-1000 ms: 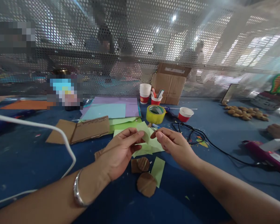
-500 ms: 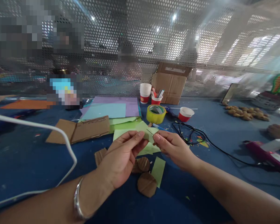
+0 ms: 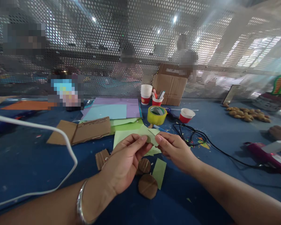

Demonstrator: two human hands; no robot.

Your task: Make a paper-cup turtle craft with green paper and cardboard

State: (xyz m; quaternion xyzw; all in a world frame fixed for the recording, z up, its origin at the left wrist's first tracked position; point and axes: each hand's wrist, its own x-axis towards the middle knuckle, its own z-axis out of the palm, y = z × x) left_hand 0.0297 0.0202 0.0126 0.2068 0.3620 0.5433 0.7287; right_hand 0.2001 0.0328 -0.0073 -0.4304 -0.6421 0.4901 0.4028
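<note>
Small green paper [image 3: 150,138] is being worked on.
The left hand [image 3: 124,157] is pinching it above the table [image 3: 192,184]; the right hand [image 3: 175,148] is pinching a thin dark stick [image 3: 151,132]. Two cardboard circles [image 3: 148,186] are lying cut; the paper's looking unfinished.

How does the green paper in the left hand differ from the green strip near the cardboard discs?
The held paper is up in the left hand; the green strip lies on the blue table. That hand partly covers the held paper, while no hand touches the green strip. Both are light green.
</note>
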